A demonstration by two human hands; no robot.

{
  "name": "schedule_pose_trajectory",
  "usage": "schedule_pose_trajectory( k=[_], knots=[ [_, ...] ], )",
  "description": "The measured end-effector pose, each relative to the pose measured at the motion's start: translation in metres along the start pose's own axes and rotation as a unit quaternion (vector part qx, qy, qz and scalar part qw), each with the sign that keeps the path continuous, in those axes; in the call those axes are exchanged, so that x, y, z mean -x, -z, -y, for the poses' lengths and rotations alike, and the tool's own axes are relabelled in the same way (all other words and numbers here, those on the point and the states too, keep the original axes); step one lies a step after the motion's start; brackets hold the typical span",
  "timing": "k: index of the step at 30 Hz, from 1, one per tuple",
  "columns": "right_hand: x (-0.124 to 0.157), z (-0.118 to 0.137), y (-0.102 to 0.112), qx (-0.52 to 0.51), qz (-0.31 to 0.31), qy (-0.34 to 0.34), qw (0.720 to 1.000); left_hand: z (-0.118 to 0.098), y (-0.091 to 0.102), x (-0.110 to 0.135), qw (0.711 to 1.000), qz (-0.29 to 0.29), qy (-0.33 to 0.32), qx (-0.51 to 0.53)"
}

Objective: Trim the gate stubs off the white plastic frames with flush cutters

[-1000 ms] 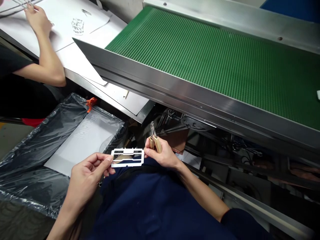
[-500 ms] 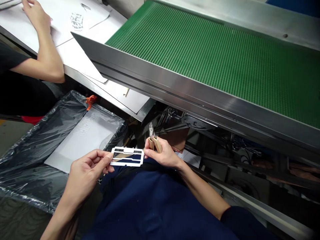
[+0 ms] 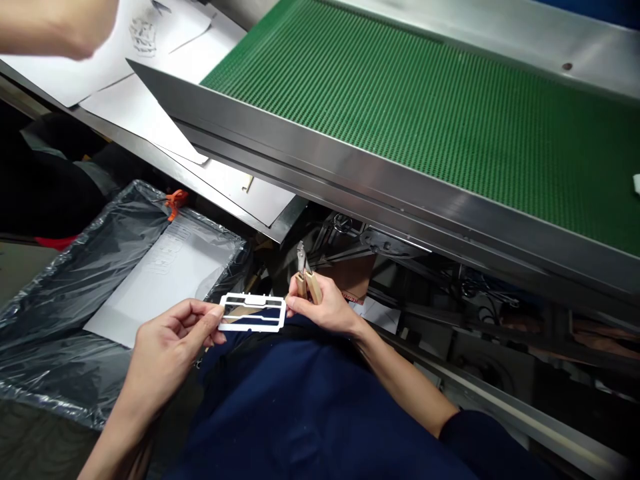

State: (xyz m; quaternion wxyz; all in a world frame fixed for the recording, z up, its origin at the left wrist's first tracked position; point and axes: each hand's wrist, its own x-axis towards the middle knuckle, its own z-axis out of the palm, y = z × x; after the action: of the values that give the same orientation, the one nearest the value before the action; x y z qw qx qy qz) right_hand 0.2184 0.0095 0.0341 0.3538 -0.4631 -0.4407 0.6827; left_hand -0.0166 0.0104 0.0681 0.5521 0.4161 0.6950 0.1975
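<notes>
- Navy cloth of a garment [image 3: 310, 413] is seen nearest, below both hands.
- Thin white rectangular slotted frame [image 3: 253, 313]: it is held just above the garment, between the hands.
- By the left hand [image 3: 173, 340], the frame's left end is pinched, thumb closed against fingers.
- By the right hand [image 3: 325, 303], metal pliers with tan handles [image 3: 314, 288] are gripped, nose up; fingertips are set at the frame's right end, though whether it is pinched there cannot be told.
- Brown cardboard carton [image 3: 357, 273]: red lettering is borne near its lower edge, too small to be read surely; white paper [image 3: 377, 313] is seen beside it.
- Box lined with glossy plastic film [image 3: 110, 253]: a white sheet [image 3: 135, 300] is held inside, its faint marks unreadable; an orange clip [image 3: 176, 203] is fixed at the rim.
- Green ribbed conveyor belt [image 3: 400, 113]: it is edged by a metal wall [image 3: 300, 143], by which part of the metal table [image 3: 289, 217] is hidden.
- White papers [image 3: 115, 110] are spread on the table; small pale pieces [image 3: 143, 37] are scattered there, beyond a co-worker's forearm [image 3: 60, 27] at upper left.
</notes>
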Motion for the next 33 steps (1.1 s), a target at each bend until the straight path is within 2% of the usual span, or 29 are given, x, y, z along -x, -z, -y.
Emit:
schedule_pose_trajectory(
  k=[13,23,33],
  knots=[
    [0.0016,-0.0031,-0.0022,0.079,-0.005,0.028,0.996,0.0019,-0.0040,0.0015,0.999,-0.038,-0.010,-0.022],
    [0.0016,-0.0079,-0.0025,-0.001,-0.023,0.007,1.000,0.0036,-0.0057,-0.0009,0.999,-0.031,-0.014,-0.005],
    [0.0024,-0.0086,-0.0021,0.011,-0.025,0.005,1.000,0.0061,-0.0046,-0.0020,0.999,-0.027,-0.018,-0.013]
  ],
)
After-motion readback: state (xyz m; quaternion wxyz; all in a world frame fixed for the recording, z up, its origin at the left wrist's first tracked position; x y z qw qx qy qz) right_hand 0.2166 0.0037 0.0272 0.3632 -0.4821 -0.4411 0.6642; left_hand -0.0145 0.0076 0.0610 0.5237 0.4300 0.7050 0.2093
